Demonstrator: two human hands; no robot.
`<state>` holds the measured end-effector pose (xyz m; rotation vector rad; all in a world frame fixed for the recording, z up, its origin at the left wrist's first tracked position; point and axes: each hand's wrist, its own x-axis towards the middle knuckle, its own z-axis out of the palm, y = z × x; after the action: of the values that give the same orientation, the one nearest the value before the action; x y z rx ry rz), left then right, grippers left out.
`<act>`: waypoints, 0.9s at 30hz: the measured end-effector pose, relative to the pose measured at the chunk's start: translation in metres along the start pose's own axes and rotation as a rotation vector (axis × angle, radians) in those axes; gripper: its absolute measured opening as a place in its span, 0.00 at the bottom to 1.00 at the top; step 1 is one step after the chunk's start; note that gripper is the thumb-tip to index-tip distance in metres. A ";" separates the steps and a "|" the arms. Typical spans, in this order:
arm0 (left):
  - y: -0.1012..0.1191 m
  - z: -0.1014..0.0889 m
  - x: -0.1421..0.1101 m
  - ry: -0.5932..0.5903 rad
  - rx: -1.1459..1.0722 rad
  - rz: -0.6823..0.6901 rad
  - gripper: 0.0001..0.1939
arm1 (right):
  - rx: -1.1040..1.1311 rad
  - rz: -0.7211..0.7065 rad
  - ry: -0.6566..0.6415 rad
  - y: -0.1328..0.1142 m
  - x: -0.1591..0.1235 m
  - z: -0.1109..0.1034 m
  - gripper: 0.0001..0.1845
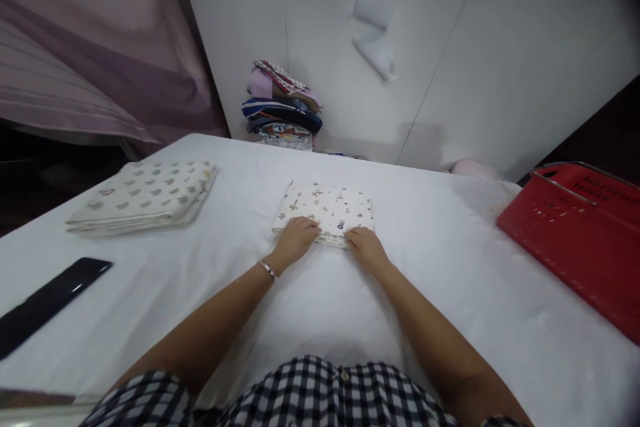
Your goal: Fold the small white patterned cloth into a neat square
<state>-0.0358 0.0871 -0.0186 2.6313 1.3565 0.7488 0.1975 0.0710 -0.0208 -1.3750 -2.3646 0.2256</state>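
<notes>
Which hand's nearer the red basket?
Right. The right hand, at the near edge of the folded printed cloth, is left of the red basket; the left hand, at the same edge, is farther left.

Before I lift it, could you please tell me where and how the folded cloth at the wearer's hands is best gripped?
Probably by its near edge, from the wearer's side, two-handed: the folded cloth lies flat on the white sheet, its stacked layers show along that edge, and the left hand and right hand touch it there.
</notes>
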 end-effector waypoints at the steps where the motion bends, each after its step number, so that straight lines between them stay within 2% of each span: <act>1: 0.000 -0.001 0.001 -0.013 -0.001 -0.003 0.12 | -0.005 -0.006 -0.007 0.001 0.000 0.000 0.14; 7: 0.001 -0.010 0.011 -0.129 0.046 -0.016 0.11 | 0.017 -0.010 -0.021 0.010 0.004 0.001 0.14; 11: 0.000 -0.009 0.013 -0.127 0.006 -0.025 0.13 | 0.105 0.014 -0.001 0.015 0.003 0.001 0.14; 18: 0.005 -0.011 0.017 -0.146 -0.012 -0.076 0.17 | 0.123 0.054 -0.049 0.012 0.005 -0.007 0.14; 23: 0.010 0.000 0.018 -0.017 -0.041 -0.045 0.12 | 0.118 0.058 -0.064 0.011 0.009 -0.010 0.12; 27: 0.016 0.013 0.018 0.048 -0.022 0.054 0.11 | 0.095 0.102 -0.068 0.009 0.012 -0.010 0.11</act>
<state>-0.0091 0.0935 -0.0187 2.6593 1.2853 0.8340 0.2035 0.0856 -0.0119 -1.4653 -2.3083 0.4146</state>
